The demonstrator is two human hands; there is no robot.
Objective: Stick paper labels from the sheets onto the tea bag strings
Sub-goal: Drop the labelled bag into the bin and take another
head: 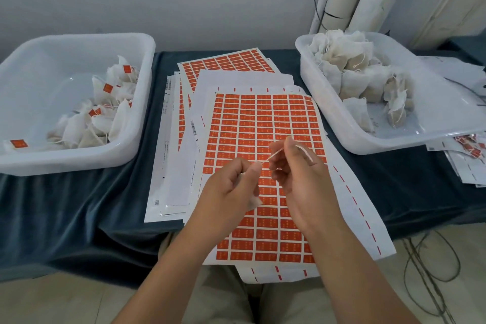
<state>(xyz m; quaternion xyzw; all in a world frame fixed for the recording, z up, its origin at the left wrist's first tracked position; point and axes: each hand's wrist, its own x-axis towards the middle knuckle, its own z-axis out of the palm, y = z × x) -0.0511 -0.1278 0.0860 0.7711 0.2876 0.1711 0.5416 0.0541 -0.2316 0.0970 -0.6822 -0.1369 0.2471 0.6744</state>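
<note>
Tea bag (254, 201) and string (273, 156) are both held up in the air over the near half of the top label sheet (252, 123), which lies on the table (79, 205) between two bins. The left hand (231, 189) has its fingers (244, 166) curled round the tea bag, with thumb and forefinger pinching the string where it leaves the bag. Only a pale corner of the bag shows below the palm. The right hand (299, 176) pinches the string further along between thumb and fingertip, so it runs taut between the two hands.

The bag looks light, soft and easily crushed, so a loose cradle in the palm should do. The string is thin, limp and apt to slip. It is best kept stretched and held near each end, leaving the middle free for a label. The labels are probably thin and tacky, best lifted by a corner.

Labelled bags lie in the left bin (79, 158), plain ones in the right bin (342, 139).
</note>
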